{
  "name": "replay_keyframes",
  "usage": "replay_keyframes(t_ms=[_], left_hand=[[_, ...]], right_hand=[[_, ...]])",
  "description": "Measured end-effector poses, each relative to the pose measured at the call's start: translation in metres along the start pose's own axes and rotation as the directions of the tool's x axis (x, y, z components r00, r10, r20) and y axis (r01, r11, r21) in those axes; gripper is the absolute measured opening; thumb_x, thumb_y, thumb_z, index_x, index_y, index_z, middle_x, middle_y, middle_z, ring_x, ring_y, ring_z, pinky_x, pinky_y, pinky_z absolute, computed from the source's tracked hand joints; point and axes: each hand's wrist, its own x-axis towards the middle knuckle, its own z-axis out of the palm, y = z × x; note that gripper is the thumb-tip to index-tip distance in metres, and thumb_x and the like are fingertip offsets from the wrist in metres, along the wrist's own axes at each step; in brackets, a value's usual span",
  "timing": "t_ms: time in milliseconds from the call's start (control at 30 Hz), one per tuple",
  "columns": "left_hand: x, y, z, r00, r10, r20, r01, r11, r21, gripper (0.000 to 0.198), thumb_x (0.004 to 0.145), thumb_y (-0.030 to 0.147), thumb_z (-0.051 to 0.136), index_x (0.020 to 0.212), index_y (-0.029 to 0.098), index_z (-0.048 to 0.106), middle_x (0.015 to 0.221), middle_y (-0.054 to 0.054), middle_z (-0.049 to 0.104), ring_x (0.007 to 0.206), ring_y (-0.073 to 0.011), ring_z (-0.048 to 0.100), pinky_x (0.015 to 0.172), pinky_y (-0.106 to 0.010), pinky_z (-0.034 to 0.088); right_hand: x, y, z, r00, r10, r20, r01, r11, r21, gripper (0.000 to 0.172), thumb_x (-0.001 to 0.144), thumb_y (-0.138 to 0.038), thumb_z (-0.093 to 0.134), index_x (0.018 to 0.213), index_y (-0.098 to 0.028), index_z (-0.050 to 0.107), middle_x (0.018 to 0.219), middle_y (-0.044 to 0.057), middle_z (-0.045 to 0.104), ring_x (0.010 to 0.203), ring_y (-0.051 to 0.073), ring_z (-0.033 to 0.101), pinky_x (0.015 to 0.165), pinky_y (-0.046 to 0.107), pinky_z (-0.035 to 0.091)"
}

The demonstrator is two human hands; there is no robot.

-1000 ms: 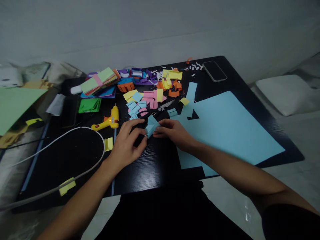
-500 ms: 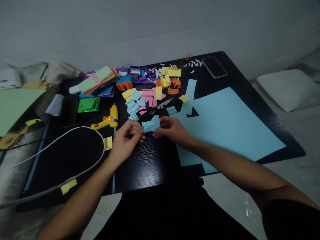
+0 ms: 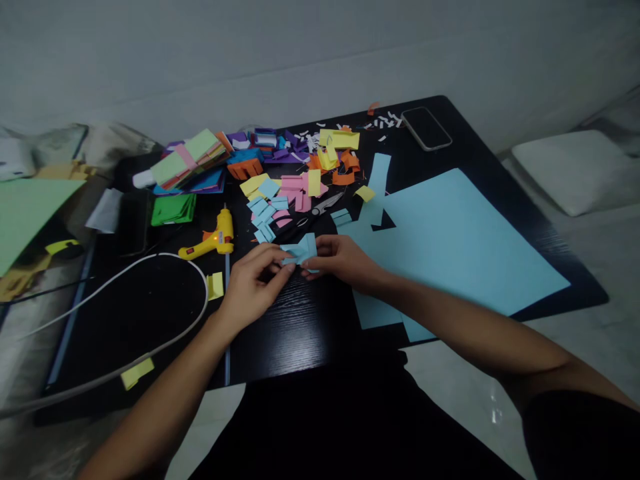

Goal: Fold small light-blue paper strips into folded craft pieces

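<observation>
A small folded piece of light blue paper (image 3: 302, 249) is held between both hands above the black table. My left hand (image 3: 256, 273) pinches its left end between thumb and fingers. My right hand (image 3: 339, 258) grips the right end, thumb below and fingers behind. The paper shows creases and a raised flap; its ends are partly hidden by my fingers. Just beyond the hands lie several folded light blue pieces (image 3: 265, 212) and a pair of scissors (image 3: 326, 204). Large light blue sheets (image 3: 460, 247) spread out under and beside my right forearm.
A yellow glue gun (image 3: 220, 235) with a lit orange light lies left of my left hand. A white cable (image 3: 206, 293) loops over the table's left side. Pink paper pieces (image 3: 299, 193), a bundled paper stack (image 3: 193, 160) and a phone (image 3: 427, 128) lie farther back.
My left fingers have closed further over the left end of the light blue paper. The paper is bent more now, its flap standing up. The view has shifted slightly.
</observation>
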Motion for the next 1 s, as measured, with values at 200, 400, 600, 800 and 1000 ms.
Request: replay_keyframes(t_ms=[200, 400, 600, 800, 1000], left_hand=[[0.0000, 0.0029, 0.0016, 1.000, 0.002, 0.010, -0.002, 1.000, 0.012, 0.008, 0.100, 0.020, 0.064, 0.098, 0.019, 0.072, 0.096, -0.003, 0.066, 0.077, -0.0113, 0.061, 0.068, -0.024, 0.051], [-0.0006, 0.0053, 0.0043, 1.000, 0.006, -0.001, -0.006, 0.998, 0.063, 0.009, 0.101, 0.021, 0.062, 0.096, 0.020, 0.070, 0.100, -0.005, 0.067, 0.087, -0.0161, 0.064, 0.073, -0.028, 0.053], [-0.0006, 0.0080, 0.0068, 0.998, 0.043, -0.041, -0.039, 0.994, 0.107, 0.008, 0.099, 0.021, 0.063, 0.095, 0.019, 0.069, 0.110, -0.007, 0.069, 0.099, -0.0195, 0.067, 0.080, -0.032, 0.056], [-0.0017, 0.0077, 0.0071, 0.995, 0.093, -0.037, -0.087, 0.988, 0.128, 0.006, 0.099, 0.019, 0.064, 0.098, 0.018, 0.070, 0.112, -0.008, 0.070, 0.096, -0.0184, 0.068, 0.078, -0.031, 0.056], [-0.0028, 0.0077, 0.0045, 0.983, 0.184, -0.003, -0.181, 0.968, 0.175, 0.013, 0.098, 0.016, 0.065, 0.108, 0.018, 0.073, 0.116, -0.009, 0.070, 0.097, -0.0183, 0.070, 0.078, -0.030, 0.058]], right_hand=[[0.0016, 0.0016, 0.0001, 1.000, -0.016, -0.006, 0.016, 1.000, -0.017, 0.024, 0.072, -0.010, 0.084, 0.092, -0.014, 0.071, 0.080, 0.004, 0.078, 0.072, 0.015, 0.075, 0.075, 0.029, 0.066], [0.0012, 0.0037, 0.0021, 0.999, -0.033, -0.025, 0.032, 0.999, -0.025, 0.023, 0.071, -0.007, 0.083, 0.091, -0.013, 0.072, 0.079, 0.003, 0.078, 0.070, 0.015, 0.074, 0.075, 0.030, 0.066], [-0.0002, 0.0037, 0.0048, 0.997, -0.055, -0.048, 0.052, 0.997, -0.059, 0.021, 0.074, -0.007, 0.082, 0.091, -0.013, 0.072, 0.078, 0.002, 0.078, 0.072, 0.014, 0.075, 0.073, 0.027, 0.065], [0.0000, 0.0038, 0.0072, 0.996, -0.038, -0.084, 0.034, 0.998, -0.051, 0.022, 0.073, -0.004, 0.081, 0.091, -0.013, 0.070, 0.077, 0.002, 0.078, 0.071, 0.014, 0.075, 0.072, 0.026, 0.065], [-0.0004, 0.0048, 0.0069, 0.996, -0.028, -0.080, 0.026, 0.999, -0.030, 0.027, 0.072, -0.003, 0.081, 0.092, -0.014, 0.068, 0.077, 0.003, 0.078, 0.072, 0.017, 0.076, 0.077, 0.033, 0.066]])
